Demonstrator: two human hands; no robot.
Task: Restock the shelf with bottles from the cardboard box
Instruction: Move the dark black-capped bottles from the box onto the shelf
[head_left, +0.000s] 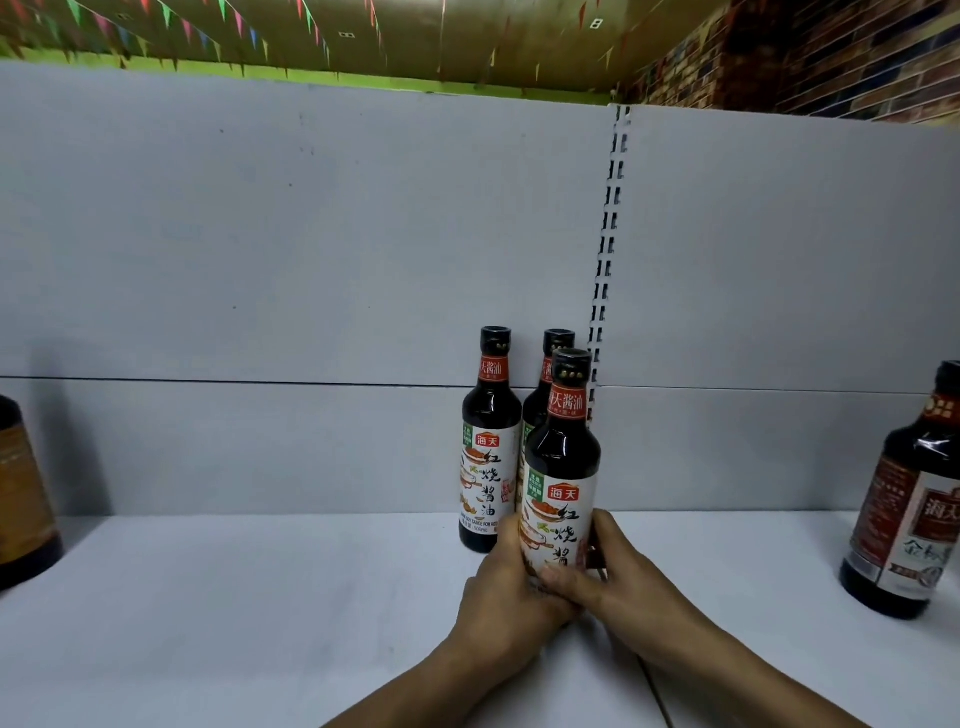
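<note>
a white shelf (260, 623) with a pale grey back panel (311, 234) carries three dark soy sauce bottles near its middle. the front bottle (563, 467) stands upright, held low down by two bare hands. the left grip (511, 587) is closed round the bottle's lower left side. the right grip (621, 571) is curled round the lower right side, its thumb lying across the front of the label near the base. the hands hide the base, so i cannot tell whether it touches the shelf. just behind, against the back panel, stand two matching bottles: the back left bottle (488, 441), almost fully in view, and the back right bottle (557, 343), mostly hidden by the held one. a slotted upright (605, 249) runs up the panel just right of them. a larger dark bottle (904, 509) stands well apart at the far right, and a brown-labelled bottle (23, 493) sits at the left edge. coloured bunting (234, 21) hangs overhead.
</note>
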